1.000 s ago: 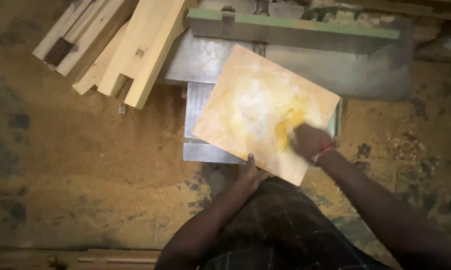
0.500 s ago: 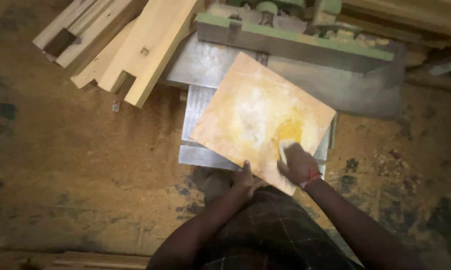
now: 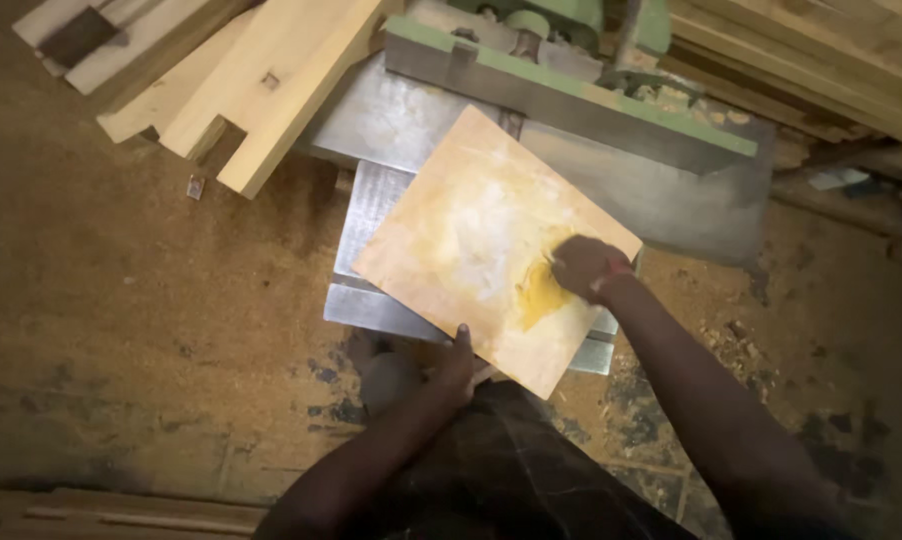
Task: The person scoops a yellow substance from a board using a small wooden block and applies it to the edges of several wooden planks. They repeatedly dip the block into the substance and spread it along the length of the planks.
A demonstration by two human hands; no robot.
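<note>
A flat rectangular wooden board, pale with whitish and yellow smears, lies tilted on a grey metal machine table. My left hand grips the board's near edge, thumb on top. My right hand is closed and pressed flat on the board near its right corner, just above a wet yellow patch. A small pale pad seems to be under its fingers, mostly hidden. A red band circles that wrist.
A green-edged metal fence runs behind the board. Notched timber pieces lean on the table at upper left, and planks are stacked at upper right. Sawdust covers the floor. A wood strip lies at lower left.
My right hand slid toward me along the board's right side, then back away and up, spreading the yellow patch. My left hand kept its grip on the near edge. The view shifted slightly.
</note>
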